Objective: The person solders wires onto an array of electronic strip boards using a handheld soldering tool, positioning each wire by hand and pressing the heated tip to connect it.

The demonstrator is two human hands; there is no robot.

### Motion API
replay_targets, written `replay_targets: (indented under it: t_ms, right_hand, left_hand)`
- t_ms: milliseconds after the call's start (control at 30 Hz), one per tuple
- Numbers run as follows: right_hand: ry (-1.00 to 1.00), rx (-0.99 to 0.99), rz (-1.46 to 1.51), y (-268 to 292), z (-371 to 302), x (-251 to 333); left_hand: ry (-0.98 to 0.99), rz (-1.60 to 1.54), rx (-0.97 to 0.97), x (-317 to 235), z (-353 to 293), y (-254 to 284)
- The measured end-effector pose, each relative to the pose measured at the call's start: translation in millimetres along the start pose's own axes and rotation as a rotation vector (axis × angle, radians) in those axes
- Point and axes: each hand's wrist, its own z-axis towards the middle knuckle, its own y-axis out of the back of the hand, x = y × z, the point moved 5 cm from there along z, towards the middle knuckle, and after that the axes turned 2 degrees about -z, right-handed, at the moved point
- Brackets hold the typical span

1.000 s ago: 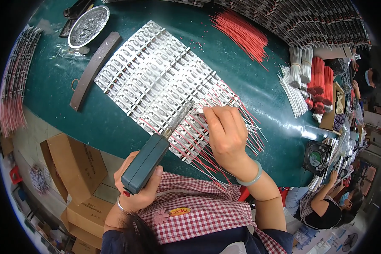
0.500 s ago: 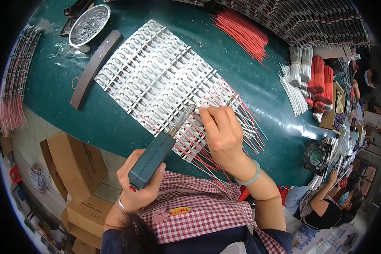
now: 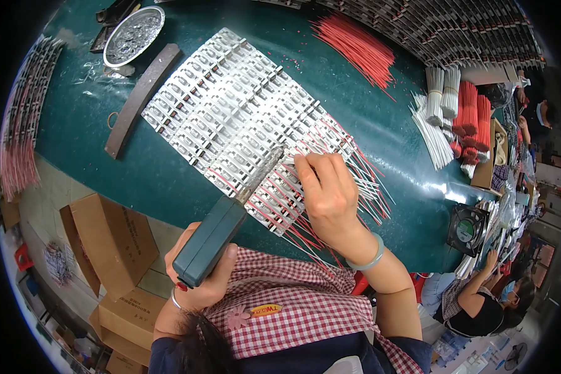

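My left hand [image 3: 215, 279] is wrapped round the dark green handle of a soldering gun [image 3: 212, 240]. Its crusted metal tip points away from me and meets a panel of silvery metal-and-white parts [image 3: 224, 118] in rows. Close to that tip, my right hand [image 3: 330, 196] is closed in a pinch on a thin wire, mostly hidden by the fingers. Red and white wires [image 3: 369, 187] stick out from the panel's right and near sides, some passing under my right hand.
Loose red wires [image 3: 358, 53] lie at the far side of the green table. Bundled white wires [image 3: 442, 93] and red ones stand at right, near a small fan [image 3: 467, 229]. A brown curved bar [image 3: 142, 103] and metal bowl [image 3: 134, 37] are at left; cardboard boxes [image 3: 115, 246] sit below.
The soldering gun's handle has swung a little left and toward me, and its tip has shifted slightly left. My right hand has barely moved.
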Motion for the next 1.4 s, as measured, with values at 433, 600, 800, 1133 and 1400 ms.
replay_targets:
  t_ms: [433,600,800,1133,1400]
  right_hand:
    - [-0.027,-0.025,0.094,3.6,-4.5,9.5]
    - [0.002,-0.013,0.061,0.6,-5.8,8.6]
    - [0.004,0.009,0.065,1.8,-3.4,9.9]
    - [0.013,0.005,0.038,0.9,-2.1,11.5]
    - [0.016,0.002,0.02,0.6,-2.7,11.1]
  left_hand:
    - [0.059,0.009,0.064,3.2,-8.9,4.6]
    - [0.092,-0.008,0.088,4.9,-8.2,2.1]
    - [0.024,-0.031,0.058,1.7,-1.5,-2.1]
    - [0.049,0.006,0.07,0.6,-4.2,-0.4]
    - [0.143,-0.036,0.025,9.3,-19.0,7.9]
